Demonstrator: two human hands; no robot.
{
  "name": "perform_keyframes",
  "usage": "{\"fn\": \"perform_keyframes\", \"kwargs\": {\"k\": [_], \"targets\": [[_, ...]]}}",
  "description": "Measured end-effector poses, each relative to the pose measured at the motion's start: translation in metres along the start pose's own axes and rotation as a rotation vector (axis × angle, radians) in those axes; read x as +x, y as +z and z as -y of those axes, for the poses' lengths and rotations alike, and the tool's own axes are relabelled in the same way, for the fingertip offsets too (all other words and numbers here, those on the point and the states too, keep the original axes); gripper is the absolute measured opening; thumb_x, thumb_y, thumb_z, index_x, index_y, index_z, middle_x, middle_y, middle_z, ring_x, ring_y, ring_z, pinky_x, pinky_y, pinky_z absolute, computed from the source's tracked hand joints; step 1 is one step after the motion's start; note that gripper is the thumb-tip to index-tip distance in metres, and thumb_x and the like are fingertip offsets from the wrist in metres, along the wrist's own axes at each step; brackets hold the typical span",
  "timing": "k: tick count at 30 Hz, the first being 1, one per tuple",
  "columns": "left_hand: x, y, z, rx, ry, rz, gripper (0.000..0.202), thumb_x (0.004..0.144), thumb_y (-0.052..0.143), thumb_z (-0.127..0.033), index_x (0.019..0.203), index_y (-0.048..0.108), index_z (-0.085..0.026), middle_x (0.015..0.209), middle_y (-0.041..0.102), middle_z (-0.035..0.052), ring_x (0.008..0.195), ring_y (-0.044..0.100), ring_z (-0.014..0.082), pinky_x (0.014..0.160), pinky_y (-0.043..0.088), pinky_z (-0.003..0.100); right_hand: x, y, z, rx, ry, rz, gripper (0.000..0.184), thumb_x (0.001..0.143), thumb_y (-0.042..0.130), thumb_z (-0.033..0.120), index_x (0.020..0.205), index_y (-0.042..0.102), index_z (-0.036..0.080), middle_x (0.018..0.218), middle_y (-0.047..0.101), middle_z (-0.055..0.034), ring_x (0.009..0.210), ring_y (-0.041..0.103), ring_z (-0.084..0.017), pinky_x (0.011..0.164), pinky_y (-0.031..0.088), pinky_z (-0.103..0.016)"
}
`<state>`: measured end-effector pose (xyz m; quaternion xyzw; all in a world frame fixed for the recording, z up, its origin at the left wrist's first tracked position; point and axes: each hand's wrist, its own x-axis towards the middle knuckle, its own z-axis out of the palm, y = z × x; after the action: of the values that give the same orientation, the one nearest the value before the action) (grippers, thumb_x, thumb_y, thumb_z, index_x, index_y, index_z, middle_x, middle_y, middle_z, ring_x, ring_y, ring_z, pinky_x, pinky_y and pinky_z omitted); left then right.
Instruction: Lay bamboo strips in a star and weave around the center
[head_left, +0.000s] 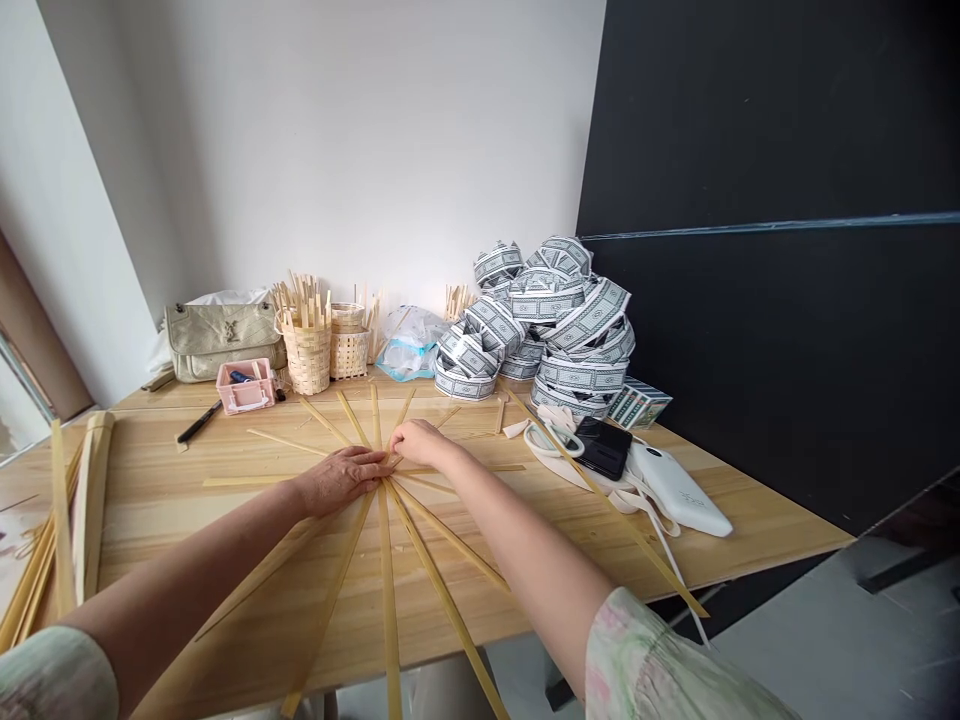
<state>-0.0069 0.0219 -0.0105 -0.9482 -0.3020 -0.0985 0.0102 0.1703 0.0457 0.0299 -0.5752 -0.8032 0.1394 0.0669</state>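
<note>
Several thin bamboo strips (388,600) lie on the wooden table, crossing at one centre and fanning out like spokes. My left hand (346,478) rests flat at the left of that crossing, its fingers stretched out and pressing on the strips. Just right of it, my right hand (417,443) is closed, the fingertips pinched on a strip at the centre. The two hands nearly touch, and they cover much of the crossing. One long loose strip (637,540) lies apart on the right, overhanging the front edge.
Bundled strips (56,540) lie at the far left. Along the wall stand a handbag (225,340), a pink basket (246,385), woven baskets (306,355) and patterned paper-like rolls (577,340). Scissors (553,440), a phone (602,447) and a white power bank (679,487) sit right.
</note>
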Motion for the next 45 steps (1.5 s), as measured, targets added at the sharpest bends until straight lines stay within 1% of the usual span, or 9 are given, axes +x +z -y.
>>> {"fn": "perform_keyframes", "kwargs": {"k": [4, 7, 12, 22, 28, 33, 37, 41, 45], "targets": [[0.000, 0.001, 0.000, 0.009, -0.002, 0.000, 0.038, 0.089, 0.029, -0.032, 0.121, 0.047, -0.024, 0.126, 0.048, 0.0078, 0.114, 0.043, 0.0215, 0.096, 0.035, 0.038, -0.004, -0.007, 0.001, -0.079, -0.064, 0.033, 0.021, 0.067, 0.053, 0.014, 0.080, 0.067, 0.021, 0.089, 0.067, -0.0017, 0.079, 0.058, -0.013, 0.061, 0.037, -0.017], [0.000, 0.001, 0.001, 0.001, 0.005, -0.010, 0.038, 0.089, 0.028, -0.032, 0.121, 0.047, -0.024, 0.126, 0.047, 0.0086, 0.114, 0.043, 0.0220, 0.095, 0.036, 0.039, -0.007, -0.010, 0.002, -0.123, -0.073, 0.039, 0.021, 0.066, 0.053, 0.013, 0.080, 0.067, 0.020, 0.090, 0.066, -0.0038, 0.080, 0.058, -0.014, 0.061, 0.037, -0.019], [0.000, 0.002, 0.002, -0.024, -0.005, -0.018, 0.037, 0.089, 0.029, -0.034, 0.120, 0.047, -0.026, 0.127, 0.047, 0.0072, 0.114, 0.043, 0.0213, 0.096, 0.035, 0.038, -0.009, -0.008, 0.006, -0.140, -0.016, 0.030, 0.017, 0.066, 0.053, 0.014, 0.075, 0.067, 0.017, 0.086, 0.066, -0.0070, 0.079, 0.058, -0.016, 0.061, 0.038, -0.020], [-0.001, 0.002, 0.003, -0.013, -0.006, 0.002, 0.036, 0.088, 0.030, -0.031, 0.121, 0.047, -0.026, 0.127, 0.046, 0.0077, 0.115, 0.042, 0.0219, 0.096, 0.035, 0.039, -0.005, -0.003, 0.005, -0.072, 0.114, 0.077, 0.010, 0.061, 0.061, 0.019, 0.067, 0.068, 0.016, 0.060, 0.065, -0.0017, 0.060, 0.058, -0.013, 0.056, 0.040, -0.019], [-0.001, 0.003, 0.003, -0.027, -0.011, -0.018, 0.037, 0.089, 0.029, -0.033, 0.120, 0.048, -0.026, 0.126, 0.048, 0.0074, 0.114, 0.042, 0.0215, 0.096, 0.036, 0.040, -0.003, -0.003, 0.003, -0.090, 0.142, 0.118, 0.007, 0.057, 0.065, 0.018, 0.063, 0.068, 0.016, 0.054, 0.064, -0.0013, 0.056, 0.057, -0.013, 0.055, 0.041, -0.020], [-0.001, 0.004, 0.004, -0.034, -0.005, -0.026, 0.037, 0.089, 0.029, -0.034, 0.120, 0.047, -0.027, 0.127, 0.047, 0.0069, 0.115, 0.042, 0.0211, 0.096, 0.036, 0.039, -0.008, -0.006, 0.001, -0.163, 0.090, 0.127, 0.008, 0.057, 0.063, 0.015, 0.064, 0.068, 0.017, 0.062, 0.066, -0.0019, 0.061, 0.058, -0.013, 0.054, 0.039, -0.019], [0.000, 0.003, 0.003, -0.020, -0.010, -0.008, 0.037, 0.089, 0.029, -0.032, 0.121, 0.046, -0.026, 0.127, 0.047, 0.0076, 0.116, 0.041, 0.0218, 0.096, 0.035, 0.039, -0.013, -0.008, 0.001, -0.230, -0.026, 0.120, 0.013, 0.059, 0.061, 0.013, 0.070, 0.068, 0.018, 0.074, 0.068, -0.0032, 0.070, 0.060, -0.015, 0.056, 0.038, -0.019], [0.000, 0.002, 0.002, -0.016, -0.010, 0.007, 0.038, 0.089, 0.029, -0.032, 0.122, 0.046, -0.025, 0.127, 0.047, 0.0081, 0.116, 0.041, 0.0220, 0.097, 0.034, 0.039, -0.023, -0.011, 0.007, -0.305, -0.147, 0.119, 0.015, 0.066, 0.057, 0.014, 0.076, 0.067, 0.017, 0.084, 0.067, -0.0057, 0.077, 0.059, -0.016, 0.060, 0.038, -0.020], [0.000, 0.001, 0.001, -0.026, -0.005, -0.004, 0.037, 0.089, 0.030, -0.032, 0.122, 0.046, -0.026, 0.127, 0.047, 0.0077, 0.116, 0.041, 0.0219, 0.097, 0.034, 0.039, -0.034, -0.013, 0.014, -0.354, -0.194, 0.094, 0.019, 0.073, 0.049, 0.014, 0.081, 0.066, 0.015, 0.088, 0.066, -0.0084, 0.081, 0.059, -0.017, 0.064, 0.038, -0.021]]}}
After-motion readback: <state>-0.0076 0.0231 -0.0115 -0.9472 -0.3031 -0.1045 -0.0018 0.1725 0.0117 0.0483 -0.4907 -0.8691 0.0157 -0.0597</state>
